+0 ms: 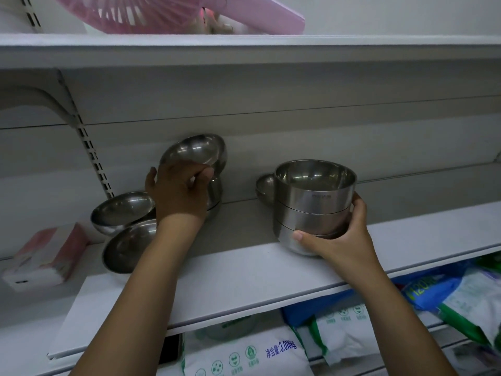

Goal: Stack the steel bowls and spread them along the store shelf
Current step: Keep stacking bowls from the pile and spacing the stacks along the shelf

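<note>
My right hand (341,240) grips a stack of three nested steel bowls (314,196) at its base, just above the white shelf (244,272). My left hand (179,194) pinches the rim of a tilted steel bowl (195,150), held above another bowl (215,196) that is partly hidden behind the hand. Two more steel bowls lie at the left: one (122,210) upright, one (130,245) tilted toward me. A small bowl (265,187) leans against the back wall behind the stack.
A pink and white box (46,256) sits at the shelf's left end. Above, an upper shelf (244,47) carries a pink plastic item (173,14). Bagged goods (271,351) fill the shelf below. A slotted upright (92,153) runs along the back left.
</note>
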A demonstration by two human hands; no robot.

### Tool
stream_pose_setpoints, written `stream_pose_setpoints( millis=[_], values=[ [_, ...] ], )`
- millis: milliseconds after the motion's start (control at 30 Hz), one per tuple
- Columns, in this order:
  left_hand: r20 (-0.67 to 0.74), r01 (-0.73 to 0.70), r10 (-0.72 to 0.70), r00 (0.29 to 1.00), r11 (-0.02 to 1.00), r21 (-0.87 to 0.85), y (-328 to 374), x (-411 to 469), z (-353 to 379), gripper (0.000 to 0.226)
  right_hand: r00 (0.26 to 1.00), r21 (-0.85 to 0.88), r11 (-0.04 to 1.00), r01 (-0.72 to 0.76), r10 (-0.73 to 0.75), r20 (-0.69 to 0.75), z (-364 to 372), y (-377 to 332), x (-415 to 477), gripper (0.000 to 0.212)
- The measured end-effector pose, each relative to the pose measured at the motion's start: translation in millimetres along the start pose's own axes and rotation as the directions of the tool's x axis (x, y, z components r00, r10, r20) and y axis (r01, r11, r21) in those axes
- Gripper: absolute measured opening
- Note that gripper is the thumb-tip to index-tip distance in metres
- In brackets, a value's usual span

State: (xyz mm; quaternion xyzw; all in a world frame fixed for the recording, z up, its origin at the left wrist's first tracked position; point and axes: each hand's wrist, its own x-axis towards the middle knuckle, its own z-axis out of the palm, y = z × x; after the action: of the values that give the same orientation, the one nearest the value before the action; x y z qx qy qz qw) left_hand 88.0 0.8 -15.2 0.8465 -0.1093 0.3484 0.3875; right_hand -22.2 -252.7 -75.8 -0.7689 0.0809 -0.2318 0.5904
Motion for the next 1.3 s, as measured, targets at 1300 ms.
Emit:
stream_pose_setpoints(
  millis=[1300],
  values=[
    [0.159, 0.058, -0.117, 0.980, 0.940, 0.335, -1, -4, 13, 0.028, 0.998, -0.005, 1.000, 0.006, -0.006, -0.065, -24, 14, 1, 0.121]
  ],
)
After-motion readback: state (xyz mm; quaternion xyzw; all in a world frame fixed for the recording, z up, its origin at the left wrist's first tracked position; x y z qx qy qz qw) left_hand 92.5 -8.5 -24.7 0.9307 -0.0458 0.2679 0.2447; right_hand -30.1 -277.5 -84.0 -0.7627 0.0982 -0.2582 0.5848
